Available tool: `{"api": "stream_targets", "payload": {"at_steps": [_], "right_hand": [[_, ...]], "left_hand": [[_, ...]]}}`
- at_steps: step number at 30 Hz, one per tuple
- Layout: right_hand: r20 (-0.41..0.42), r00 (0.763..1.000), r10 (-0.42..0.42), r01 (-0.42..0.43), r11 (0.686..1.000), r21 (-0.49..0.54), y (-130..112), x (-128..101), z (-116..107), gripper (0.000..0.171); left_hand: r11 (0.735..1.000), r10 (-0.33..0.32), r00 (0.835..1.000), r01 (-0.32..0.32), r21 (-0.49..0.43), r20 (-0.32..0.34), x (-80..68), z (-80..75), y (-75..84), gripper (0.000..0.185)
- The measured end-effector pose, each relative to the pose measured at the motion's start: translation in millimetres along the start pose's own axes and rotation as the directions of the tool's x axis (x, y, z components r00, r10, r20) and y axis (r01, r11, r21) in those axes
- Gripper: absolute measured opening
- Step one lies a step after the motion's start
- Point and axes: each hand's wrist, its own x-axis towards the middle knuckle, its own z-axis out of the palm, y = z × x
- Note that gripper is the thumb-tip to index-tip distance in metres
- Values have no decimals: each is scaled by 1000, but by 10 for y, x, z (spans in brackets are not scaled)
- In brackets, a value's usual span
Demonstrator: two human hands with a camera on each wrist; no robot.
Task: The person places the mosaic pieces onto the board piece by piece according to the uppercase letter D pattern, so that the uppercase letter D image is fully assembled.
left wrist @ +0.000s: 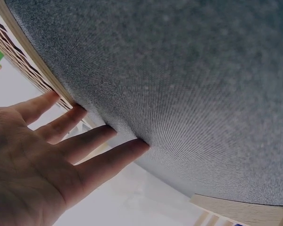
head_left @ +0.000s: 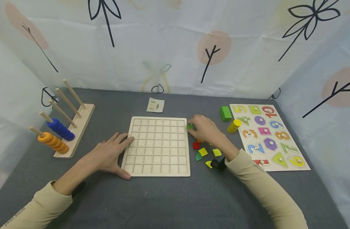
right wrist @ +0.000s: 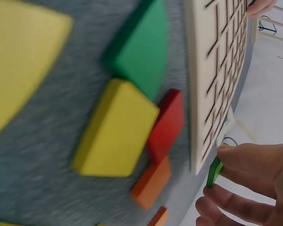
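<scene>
A pale wooden board [head_left: 159,147] with a grooved grid lies flat on the table. At its left edge rests my left hand [head_left: 110,155], fingers spread, thumb by the near corner; the left wrist view shows straight fingers [left wrist: 104,165] along the board's side. By the board's far right corner, my right hand [head_left: 205,128] pinches a small green piece [right wrist: 214,171] between thumb and fingers. Below that hand lie loose flat pieces: a red square [head_left: 196,145], a yellow piece [head_left: 203,152], a green quarter-round piece [head_left: 199,156] and several others, some partly hidden by the right arm.
A patterned card [head_left: 155,105] lies behind the board. To the left stands a peg rack [head_left: 86,113] with orange and blue rings. On the right are a green block [head_left: 225,114], a yellow cylinder [head_left: 234,126] and a number puzzle board [head_left: 292,149].
</scene>
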Motion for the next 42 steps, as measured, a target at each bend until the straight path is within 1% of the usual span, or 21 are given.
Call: {"api": "stream_targets", "payload": {"at_steps": [10, 16, 20, 27, 31, 36, 42], "right_hand": [[0, 999, -47, 47, 999, 11, -221, 179, -17, 29], [14, 999, -49, 48, 998, 50, -385, 319, 2, 29], [23, 998, -62, 61, 997, 57, -501, 416, 60, 29], [47, 992, -118, 115, 991, 62, -752, 593, 204, 26], [65, 990, -122, 119, 992, 49, -875, 687, 311, 26], [82, 990, -116, 111, 992, 65, -987, 785, 427, 29], [70, 990, -123, 119, 991, 63, -1076, 874, 497, 30]], "left_hand": [[1000, 3, 1000, -3, -10, -1, -9, -3, -3, 137], [1000, 3, 1000, -4, -16, -4, -5, -4, -5, 136], [1000, 5, 1000, -5, -23, 0, -2, -12, 0, 137], [1000, 1, 1000, -1, -28, 0, -1, -13, -11, 137], [1000, 0, 1000, -1, -29, -4, 0, -4, -16, 137], [1000, -4, 1000, 4, -27, -4, 6, 7, -18, 137], [1000, -10, 1000, 10, -24, -6, 5, 4, -9, 137]]}}
